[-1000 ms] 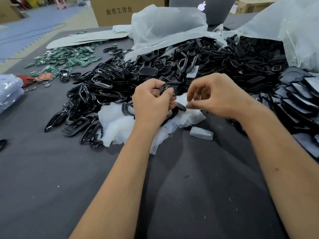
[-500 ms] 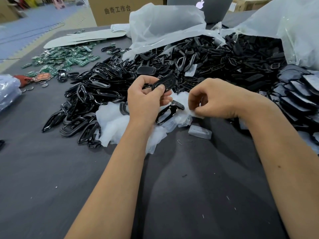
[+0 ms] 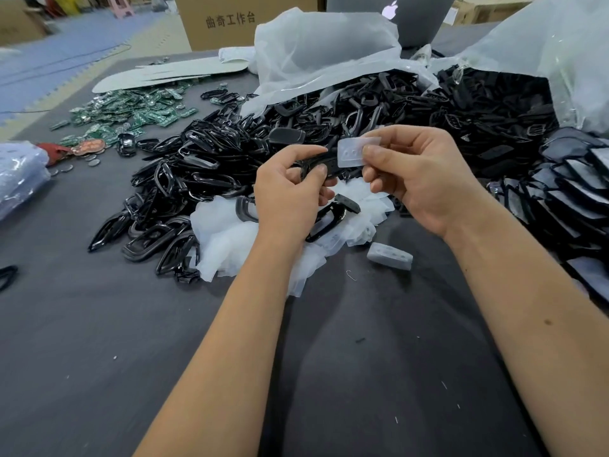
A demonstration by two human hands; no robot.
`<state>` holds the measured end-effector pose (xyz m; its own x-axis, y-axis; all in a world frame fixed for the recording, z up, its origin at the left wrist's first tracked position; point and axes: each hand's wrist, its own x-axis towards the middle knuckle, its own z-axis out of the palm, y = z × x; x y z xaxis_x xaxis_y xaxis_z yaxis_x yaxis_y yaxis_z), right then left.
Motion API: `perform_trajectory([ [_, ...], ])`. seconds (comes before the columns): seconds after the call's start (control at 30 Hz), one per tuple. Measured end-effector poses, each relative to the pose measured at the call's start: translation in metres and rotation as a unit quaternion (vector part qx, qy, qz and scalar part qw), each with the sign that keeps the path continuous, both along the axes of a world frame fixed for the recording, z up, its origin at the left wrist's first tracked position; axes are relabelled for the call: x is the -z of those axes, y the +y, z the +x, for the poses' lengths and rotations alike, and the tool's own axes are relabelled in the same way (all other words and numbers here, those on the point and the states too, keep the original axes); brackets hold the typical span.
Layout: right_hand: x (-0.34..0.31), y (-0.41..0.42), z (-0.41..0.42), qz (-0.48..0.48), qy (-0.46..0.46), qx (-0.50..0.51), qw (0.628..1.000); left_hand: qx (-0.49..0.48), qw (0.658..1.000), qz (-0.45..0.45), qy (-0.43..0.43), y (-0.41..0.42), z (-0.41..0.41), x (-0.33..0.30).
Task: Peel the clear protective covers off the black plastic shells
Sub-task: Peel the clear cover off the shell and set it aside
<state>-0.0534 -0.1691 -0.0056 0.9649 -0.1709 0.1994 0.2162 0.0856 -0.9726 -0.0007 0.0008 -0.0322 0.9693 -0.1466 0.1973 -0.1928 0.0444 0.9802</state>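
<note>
While the left hand [image 3: 286, 192] grips a glossy black plastic shell [image 3: 318, 166], the right hand [image 3: 418, 173] pinches its clear rectangular film cover [image 3: 352, 153] at 3 o'clock of it.

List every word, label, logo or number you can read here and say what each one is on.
"曲奇工作台": printed in dark characters on the cardboard box at the far edge of the table.
Apple logo, no words: glowing white on the grey laptop lid behind the plastic bags.
Green circuit boards: any markings are too small to read.
Black shells: no readable text.
</note>
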Motion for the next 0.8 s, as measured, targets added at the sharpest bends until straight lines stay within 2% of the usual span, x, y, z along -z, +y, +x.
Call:
perform_trajectory([
  [0.17, 0.008, 0.011, 0.003, -0.123, -0.021, 0.087, 0.988, 0.021, 1.0, 0.017, -0.008, -0.002, -0.001, -0.002],
  [0.4, 0.009, 0.015, 0.005, -0.246, -0.042, 0.185, 0.95, 0.083, 0.995, -0.016, 0.042, -0.001, -0.001, -0.004],
  [0.6, 0.008, 0.017, 0.003, -0.265, -0.037, 0.226, 0.937, 0.114, 0.992, -0.027, 0.055, -0.001, -0.001, -0.003],
  [0.8, 0.008, 0.016, 0.003, -0.236, -0.035, 0.233, 0.943, 0.116, 0.991, -0.04, 0.053, -0.001, -0.001, -0.003],
])
